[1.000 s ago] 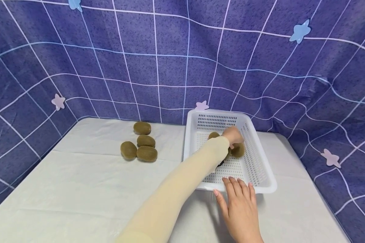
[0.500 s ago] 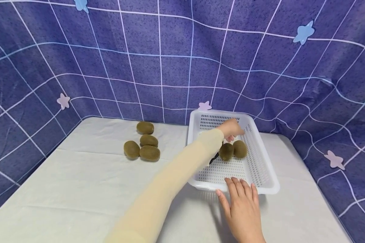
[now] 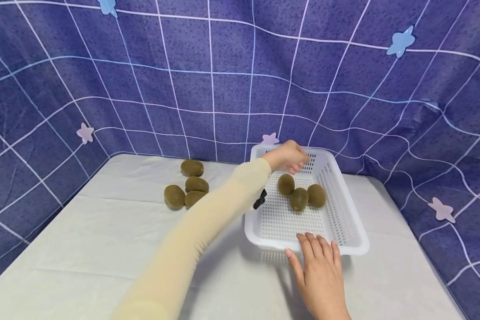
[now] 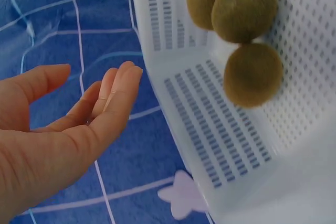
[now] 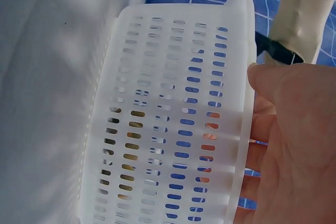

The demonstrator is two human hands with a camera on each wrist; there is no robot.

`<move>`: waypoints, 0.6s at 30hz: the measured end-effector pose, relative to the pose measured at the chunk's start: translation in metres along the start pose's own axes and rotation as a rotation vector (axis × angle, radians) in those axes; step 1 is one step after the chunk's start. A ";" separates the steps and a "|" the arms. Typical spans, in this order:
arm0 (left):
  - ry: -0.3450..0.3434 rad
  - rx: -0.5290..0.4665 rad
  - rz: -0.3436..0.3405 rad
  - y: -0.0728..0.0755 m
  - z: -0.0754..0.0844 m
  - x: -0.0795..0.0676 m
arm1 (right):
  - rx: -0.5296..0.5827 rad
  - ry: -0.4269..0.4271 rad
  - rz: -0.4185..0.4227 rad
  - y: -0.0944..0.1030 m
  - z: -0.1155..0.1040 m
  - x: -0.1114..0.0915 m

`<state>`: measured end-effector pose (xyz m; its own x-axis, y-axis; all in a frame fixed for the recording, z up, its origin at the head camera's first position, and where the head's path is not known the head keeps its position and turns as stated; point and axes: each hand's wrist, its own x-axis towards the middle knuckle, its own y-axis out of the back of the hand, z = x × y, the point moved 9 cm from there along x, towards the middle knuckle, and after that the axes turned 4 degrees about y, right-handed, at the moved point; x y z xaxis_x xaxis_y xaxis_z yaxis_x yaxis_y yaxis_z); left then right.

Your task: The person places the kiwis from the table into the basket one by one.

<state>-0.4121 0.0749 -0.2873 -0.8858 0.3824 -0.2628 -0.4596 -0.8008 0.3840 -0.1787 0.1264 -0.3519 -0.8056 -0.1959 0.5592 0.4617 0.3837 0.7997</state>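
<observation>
Inside a white plastic basket (image 3: 264, 235) lie three brown kiwis, among them a left one (image 3: 286, 184), a front one (image 3: 299, 199) and a right one (image 3: 316, 196). Over the basket's back left part is my left hand (image 3: 289, 156), holding nothing. In the left wrist view that left hand (image 4: 79, 114) has loosely bent fingers, apart from the kiwis (image 4: 244, 9). My right hand (image 3: 321, 280) holds the near rim; in the right wrist view its thumb (image 5: 273, 80) lies outside the wall, and fingertips show through the slots.
Several more kiwis (image 3: 174, 196) lie on the white tablecloth (image 3: 84, 249) left of the basket, one partly behind my left sleeve (image 3: 192, 235). A blue gridded cloth (image 3: 224, 80) stands right behind the table and basket. A black strap (image 3: 260, 199) is at the left wrist.
My left hand has lifted off the kiwis in the basket and drawn back toward the basket's far left, uncovering all three. The right hand stays at the near rim.
</observation>
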 end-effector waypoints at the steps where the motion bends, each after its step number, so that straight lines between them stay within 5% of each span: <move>1: 0.007 -0.011 0.003 0.005 -0.001 -0.001 | 0.002 0.000 -0.002 0.000 0.000 0.000; 9: 0.029 -0.162 0.063 0.056 -0.020 -0.003 | 0.005 -0.010 -0.018 -0.001 0.002 0.000; 18: 0.106 -0.281 0.226 0.123 -0.060 -0.008 | 0.008 -0.018 -0.044 -0.004 0.003 -0.001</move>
<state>-0.4578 -0.0544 -0.2911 -0.9446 0.1436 -0.2952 -0.2050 -0.9604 0.1888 -0.1810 0.1282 -0.3559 -0.8313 -0.1968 0.5198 0.4230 0.3825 0.8214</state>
